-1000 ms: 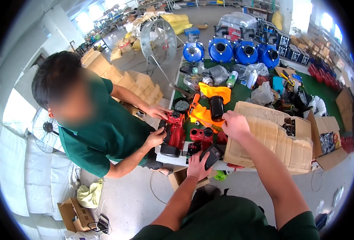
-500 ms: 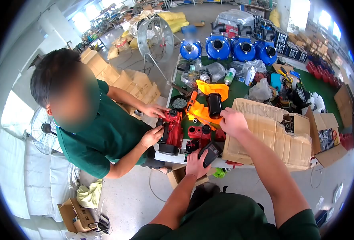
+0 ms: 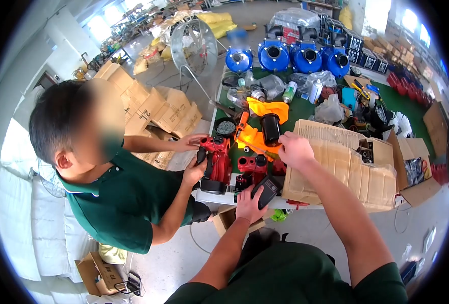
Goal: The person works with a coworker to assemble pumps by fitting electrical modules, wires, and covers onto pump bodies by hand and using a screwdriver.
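Note:
My left hand (image 3: 249, 206) is closed round a black box-shaped part (image 3: 268, 191) with a small label, at the table's near edge. Beside that part sits a red pump-like body (image 3: 253, 163) with round openings. My right hand (image 3: 296, 150) is closed, fingers pinched together near the left edge of a cardboard sheet; what they hold is hidden. Just beyond its fingertips stands a black cylinder (image 3: 270, 130), near an orange cloth (image 3: 253, 140). Another red machine body (image 3: 220, 161) stands to the left, with a co-worker's hands at it.
A co-worker (image 3: 118, 187) stands at the left. Flattened cardboard (image 3: 341, 167) covers the table's right front. Several blue pumps (image 3: 273, 54) line the far side. A bowl of small grey pieces (image 3: 226, 127), spray cans and plastic bags lie between. An open carton (image 3: 417, 175) is at right.
The co-worker's head and body have shifted left and down, and the nearer hand now grips a black part beside the red machine body. My own hands have hardly moved.

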Action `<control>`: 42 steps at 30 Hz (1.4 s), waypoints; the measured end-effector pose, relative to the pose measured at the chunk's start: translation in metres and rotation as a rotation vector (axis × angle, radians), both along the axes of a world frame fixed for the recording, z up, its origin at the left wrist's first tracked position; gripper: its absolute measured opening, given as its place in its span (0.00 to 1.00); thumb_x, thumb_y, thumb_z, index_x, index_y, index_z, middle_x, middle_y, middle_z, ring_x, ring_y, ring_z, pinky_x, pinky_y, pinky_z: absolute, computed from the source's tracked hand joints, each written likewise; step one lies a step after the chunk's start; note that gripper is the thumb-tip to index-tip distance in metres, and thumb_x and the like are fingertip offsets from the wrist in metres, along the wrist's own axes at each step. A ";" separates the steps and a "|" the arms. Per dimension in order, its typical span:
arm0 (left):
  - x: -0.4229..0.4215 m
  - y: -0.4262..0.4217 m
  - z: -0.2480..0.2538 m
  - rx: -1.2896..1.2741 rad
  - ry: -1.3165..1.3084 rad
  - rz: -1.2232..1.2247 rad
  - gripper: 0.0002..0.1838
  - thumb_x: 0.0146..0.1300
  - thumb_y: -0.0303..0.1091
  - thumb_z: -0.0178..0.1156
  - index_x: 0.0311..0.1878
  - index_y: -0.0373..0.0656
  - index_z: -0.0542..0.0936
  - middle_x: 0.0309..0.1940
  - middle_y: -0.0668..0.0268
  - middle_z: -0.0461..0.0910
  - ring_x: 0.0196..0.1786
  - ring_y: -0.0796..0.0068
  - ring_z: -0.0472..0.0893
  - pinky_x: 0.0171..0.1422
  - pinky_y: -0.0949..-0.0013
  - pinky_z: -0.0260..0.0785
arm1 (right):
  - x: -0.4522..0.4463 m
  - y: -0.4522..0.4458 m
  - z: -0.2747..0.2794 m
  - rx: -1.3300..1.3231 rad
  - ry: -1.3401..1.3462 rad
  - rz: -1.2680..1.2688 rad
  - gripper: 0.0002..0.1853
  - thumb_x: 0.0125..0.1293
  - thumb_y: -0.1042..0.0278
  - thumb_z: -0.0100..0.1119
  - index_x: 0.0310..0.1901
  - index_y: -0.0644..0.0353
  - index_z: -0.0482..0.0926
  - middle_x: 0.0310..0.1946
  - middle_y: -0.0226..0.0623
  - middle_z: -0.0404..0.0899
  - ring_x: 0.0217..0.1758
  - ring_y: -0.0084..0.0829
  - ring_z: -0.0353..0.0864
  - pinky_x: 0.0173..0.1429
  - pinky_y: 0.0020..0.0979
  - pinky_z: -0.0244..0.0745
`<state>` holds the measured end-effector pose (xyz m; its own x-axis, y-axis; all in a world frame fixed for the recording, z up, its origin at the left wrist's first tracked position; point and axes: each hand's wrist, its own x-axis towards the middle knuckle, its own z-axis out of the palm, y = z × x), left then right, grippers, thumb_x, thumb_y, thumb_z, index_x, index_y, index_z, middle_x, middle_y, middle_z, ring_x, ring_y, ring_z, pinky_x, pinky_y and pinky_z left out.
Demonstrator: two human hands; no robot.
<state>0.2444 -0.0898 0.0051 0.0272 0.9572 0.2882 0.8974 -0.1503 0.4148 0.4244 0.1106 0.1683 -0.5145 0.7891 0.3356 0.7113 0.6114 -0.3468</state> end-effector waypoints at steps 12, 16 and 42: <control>-0.001 0.001 0.001 0.006 0.009 -0.007 0.45 0.53 0.48 0.77 0.76 0.58 0.71 0.69 0.53 0.68 0.68 0.46 0.71 0.74 0.44 0.62 | -0.001 -0.001 0.004 -0.018 -0.015 -0.014 0.05 0.60 0.70 0.63 0.36 0.60 0.81 0.38 0.40 0.81 0.46 0.45 0.85 0.51 0.44 0.83; -0.002 0.001 -0.001 0.014 0.003 -0.011 0.45 0.53 0.49 0.76 0.76 0.58 0.71 0.69 0.53 0.68 0.68 0.46 0.71 0.74 0.44 0.61 | -0.001 0.000 0.003 -0.018 -0.016 -0.014 0.05 0.60 0.70 0.63 0.36 0.60 0.81 0.38 0.40 0.81 0.46 0.45 0.85 0.52 0.44 0.83; -0.002 0.001 -0.002 0.029 0.002 -0.013 0.47 0.51 0.46 0.79 0.76 0.58 0.70 0.69 0.54 0.69 0.68 0.47 0.71 0.74 0.43 0.62 | -0.002 -0.001 0.003 -0.008 -0.013 -0.022 0.05 0.60 0.70 0.63 0.36 0.60 0.81 0.38 0.40 0.81 0.46 0.45 0.85 0.51 0.45 0.83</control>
